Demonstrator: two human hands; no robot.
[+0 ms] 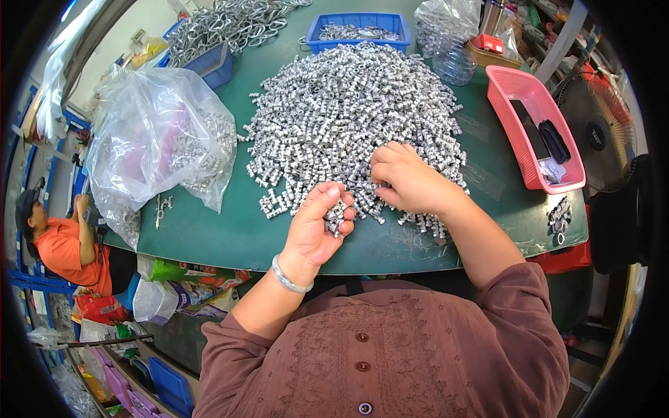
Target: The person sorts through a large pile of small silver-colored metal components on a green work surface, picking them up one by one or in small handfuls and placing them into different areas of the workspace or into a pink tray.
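From where I stand, the small metal pieces (355,104) lie in a big heap on the green tabletop (209,244), in front of the person. The left hand (311,233), palm turned up, has its fingers curled around a few of them. The right hand (410,181) is at the heap's near edge, fingers bent; I can't tell whether they pinch anything. A clear plastic bag (136,136) sits left, a pink basket (514,132) right.

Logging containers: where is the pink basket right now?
In the head view, the pink basket is on the right side of the table, between the metal parts pile and the fan.
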